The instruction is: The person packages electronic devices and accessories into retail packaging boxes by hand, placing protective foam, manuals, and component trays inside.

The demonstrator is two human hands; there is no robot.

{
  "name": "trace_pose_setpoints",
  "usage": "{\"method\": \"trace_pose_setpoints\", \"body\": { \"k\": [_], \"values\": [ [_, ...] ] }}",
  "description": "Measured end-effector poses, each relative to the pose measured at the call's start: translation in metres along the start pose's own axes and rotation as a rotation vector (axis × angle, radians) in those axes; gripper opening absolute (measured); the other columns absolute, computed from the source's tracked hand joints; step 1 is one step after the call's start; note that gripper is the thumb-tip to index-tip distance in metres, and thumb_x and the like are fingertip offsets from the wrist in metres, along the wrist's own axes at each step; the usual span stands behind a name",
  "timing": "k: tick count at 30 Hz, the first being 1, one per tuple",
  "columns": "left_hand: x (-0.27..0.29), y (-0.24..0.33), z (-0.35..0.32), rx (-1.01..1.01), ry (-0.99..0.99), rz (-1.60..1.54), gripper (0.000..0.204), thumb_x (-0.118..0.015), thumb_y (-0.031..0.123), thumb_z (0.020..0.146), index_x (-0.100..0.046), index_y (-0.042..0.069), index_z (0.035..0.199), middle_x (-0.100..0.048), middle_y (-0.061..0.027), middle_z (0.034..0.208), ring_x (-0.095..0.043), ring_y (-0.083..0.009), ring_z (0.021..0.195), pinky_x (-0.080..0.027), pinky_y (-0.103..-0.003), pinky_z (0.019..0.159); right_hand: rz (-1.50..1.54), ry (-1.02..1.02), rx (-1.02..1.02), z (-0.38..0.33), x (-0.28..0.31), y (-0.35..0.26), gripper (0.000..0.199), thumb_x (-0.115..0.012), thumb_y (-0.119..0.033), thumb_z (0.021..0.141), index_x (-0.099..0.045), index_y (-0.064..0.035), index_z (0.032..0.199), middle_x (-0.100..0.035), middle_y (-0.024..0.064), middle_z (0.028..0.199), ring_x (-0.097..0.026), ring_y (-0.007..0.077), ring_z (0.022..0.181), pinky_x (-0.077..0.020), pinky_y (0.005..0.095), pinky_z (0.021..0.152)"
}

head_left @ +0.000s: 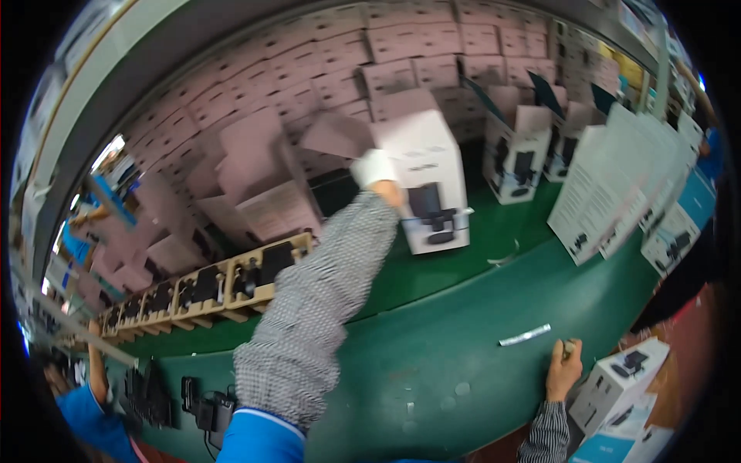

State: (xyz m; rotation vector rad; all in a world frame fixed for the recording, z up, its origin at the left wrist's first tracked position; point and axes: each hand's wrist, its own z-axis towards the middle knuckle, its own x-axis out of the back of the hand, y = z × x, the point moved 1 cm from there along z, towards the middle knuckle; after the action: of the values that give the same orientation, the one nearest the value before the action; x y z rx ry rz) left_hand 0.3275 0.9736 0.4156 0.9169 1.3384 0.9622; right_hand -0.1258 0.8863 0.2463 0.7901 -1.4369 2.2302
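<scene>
My left hand (377, 171), in a white glove or wrap and a grey checked oversleeve, reaches forward to the left side of a tall white carton (428, 170). The carton has a dark device printed on its front, and its upper part is blurred. A pinkish flap (337, 134) stands out beside the hand; the fingertips are smeared. At the right, my right hand (564, 370) is closed near the green table's edge. Between its fingers shows a small brownish thing that I cannot make out. A silvery strip (525, 335) lies just left of that hand.
Open cartons (519, 154) stand at the back right, before stacked boxes (332, 73). Moulded trays (202, 292) with black devices line the left. Black adapters (204, 413) lie at the near left, beside a co-worker's arm (96, 363). More cartons (620, 382) stand at the lower right.
</scene>
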Motion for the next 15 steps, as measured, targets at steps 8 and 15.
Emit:
{"method": "trace_pose_setpoints", "body": {
  "k": [8, 15],
  "values": [
    [-0.005, 0.003, -0.001, 0.067, 0.034, 0.227, 0.029, -0.050, 0.023, 0.076, -0.066, -0.001, 0.081, -0.066, -0.0160, 0.078, -0.061, -0.0333, 0.069, -0.045, -0.037, 0.060, 0.101, -0.121, 0.100, -0.038, 0.005, -0.014, 0.024, -0.042, -0.020, 0.093, -0.051, 0.0011, 0.094, -0.053, 0.0092, 0.080, -0.047, 0.0202, 0.071, -0.0394, 0.0285, 0.069],
    [0.157, 0.096, -0.066, -0.373, -0.689, 0.838, 0.048, -0.057, 0.028, 0.082, -0.049, 0.006, 0.125, -0.054, -0.0127, 0.124, -0.054, -0.0276, 0.111, -0.044, -0.031, 0.095, 0.117, 0.144, 0.196, -0.076, 0.007, -0.046, 0.024, -0.041, -0.022, 0.093, -0.051, 0.0004, 0.091, -0.053, 0.0082, 0.080, -0.046, 0.0193, 0.070, -0.0387, 0.0279, 0.068]
  ]
}}
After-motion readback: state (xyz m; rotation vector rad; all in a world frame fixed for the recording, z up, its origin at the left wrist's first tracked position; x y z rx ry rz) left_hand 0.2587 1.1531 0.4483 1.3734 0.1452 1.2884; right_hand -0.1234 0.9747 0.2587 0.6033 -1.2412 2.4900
